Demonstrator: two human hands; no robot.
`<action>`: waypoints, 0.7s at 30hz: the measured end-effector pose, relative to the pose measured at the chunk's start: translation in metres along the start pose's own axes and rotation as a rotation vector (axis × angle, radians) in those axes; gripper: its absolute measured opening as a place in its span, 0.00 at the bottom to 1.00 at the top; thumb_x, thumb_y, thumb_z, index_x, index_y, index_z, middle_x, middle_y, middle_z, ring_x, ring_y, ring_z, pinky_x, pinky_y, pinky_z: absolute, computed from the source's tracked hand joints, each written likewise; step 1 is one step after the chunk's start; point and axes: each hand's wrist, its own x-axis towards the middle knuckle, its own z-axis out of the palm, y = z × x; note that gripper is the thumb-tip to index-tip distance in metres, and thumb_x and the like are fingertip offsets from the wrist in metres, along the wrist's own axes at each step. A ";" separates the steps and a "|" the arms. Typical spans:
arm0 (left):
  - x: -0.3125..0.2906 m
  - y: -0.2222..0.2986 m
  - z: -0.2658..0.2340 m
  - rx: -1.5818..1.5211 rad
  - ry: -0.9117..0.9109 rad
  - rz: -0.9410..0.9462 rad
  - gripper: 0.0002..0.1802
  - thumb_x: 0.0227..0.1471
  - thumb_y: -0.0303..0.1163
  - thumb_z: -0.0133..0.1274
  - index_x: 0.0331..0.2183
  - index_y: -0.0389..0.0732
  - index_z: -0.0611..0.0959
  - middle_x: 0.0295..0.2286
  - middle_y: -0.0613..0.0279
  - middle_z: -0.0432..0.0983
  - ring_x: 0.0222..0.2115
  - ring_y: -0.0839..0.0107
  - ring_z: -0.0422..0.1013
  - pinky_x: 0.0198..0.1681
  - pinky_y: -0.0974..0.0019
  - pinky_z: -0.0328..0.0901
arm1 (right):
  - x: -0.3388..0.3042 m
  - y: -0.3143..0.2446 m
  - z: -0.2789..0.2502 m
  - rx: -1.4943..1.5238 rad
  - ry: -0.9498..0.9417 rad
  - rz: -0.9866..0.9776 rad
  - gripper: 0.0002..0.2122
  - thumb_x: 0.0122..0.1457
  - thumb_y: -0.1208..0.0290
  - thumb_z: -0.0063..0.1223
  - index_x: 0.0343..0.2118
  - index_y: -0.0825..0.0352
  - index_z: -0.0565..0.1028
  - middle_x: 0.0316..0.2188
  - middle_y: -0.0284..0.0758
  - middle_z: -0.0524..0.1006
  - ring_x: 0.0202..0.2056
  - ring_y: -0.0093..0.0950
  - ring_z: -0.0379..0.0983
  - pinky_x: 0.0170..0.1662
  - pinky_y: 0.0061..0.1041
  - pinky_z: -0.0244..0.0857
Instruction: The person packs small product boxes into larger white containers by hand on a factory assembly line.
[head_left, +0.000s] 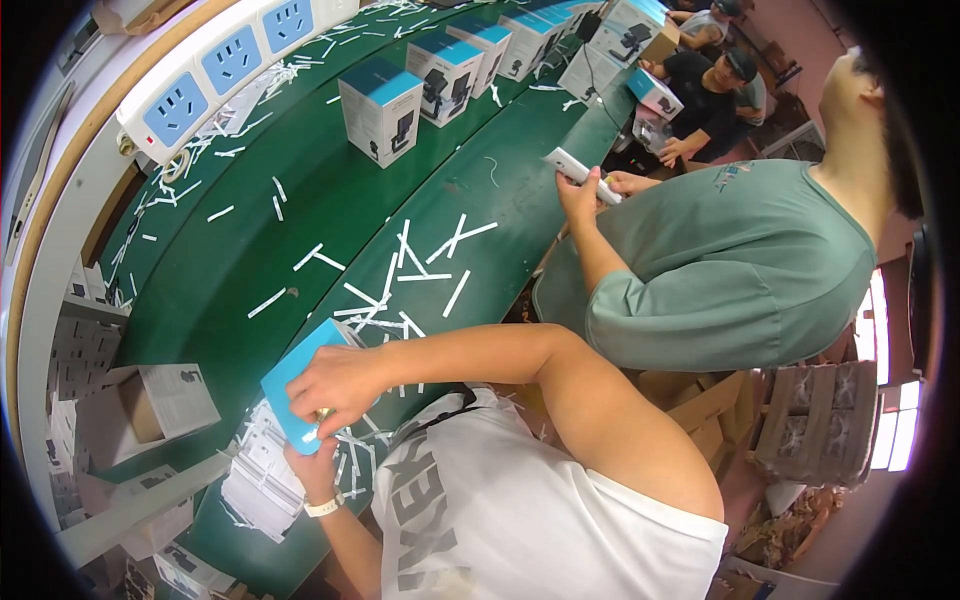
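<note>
Blue box [292, 385] sits gripped between 2 hands at the belt [300, 215] edge. Right hand [340, 385] curls closed over its top; left hand [312, 462] clasps it from below.

The person wears a white short-sleeved shirt [520, 500] with grey lettering and a white wristband [325, 506].

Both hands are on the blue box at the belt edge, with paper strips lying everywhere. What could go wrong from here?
1. The blue box is pinched between the right hand and left hand over the edge of the green belt; a slip might drop it off the belt.
2. Loose white paper strips lie right beside it and may get caught in the box.
3. The stack of white leaflets sits by the left wrist and might be knocked.
</note>
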 end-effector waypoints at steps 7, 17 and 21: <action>0.010 -0.001 0.004 -0.002 0.136 0.165 0.48 0.36 0.37 0.73 0.58 0.37 0.69 0.63 0.56 0.57 0.65 0.60 0.52 0.65 0.56 0.53 | -0.019 0.031 -0.051 0.698 0.334 0.436 0.21 0.47 0.60 0.74 0.39 0.64 0.76 0.34 0.30 0.78 0.38 0.24 0.77 0.39 0.27 0.72; 0.012 0.021 -0.020 0.505 0.094 0.260 0.32 0.35 0.27 0.74 0.47 0.41 0.84 0.58 0.50 0.66 0.58 0.49 0.64 0.60 0.50 0.61 | -0.062 -0.031 0.020 0.019 0.414 0.404 0.24 0.48 0.65 0.71 0.51 0.54 0.79 0.35 0.33 0.77 0.30 0.29 0.77 0.32 0.27 0.72; 0.017 0.025 -0.029 0.350 0.117 0.242 0.34 0.32 0.28 0.75 0.47 0.42 0.84 0.59 0.52 0.63 0.61 0.46 0.59 0.64 0.48 0.58 | -0.048 -0.031 0.050 -0.060 0.555 0.411 0.19 0.49 0.76 0.68 0.46 0.55 0.82 0.37 0.30 0.74 0.24 0.24 0.71 0.26 0.23 0.67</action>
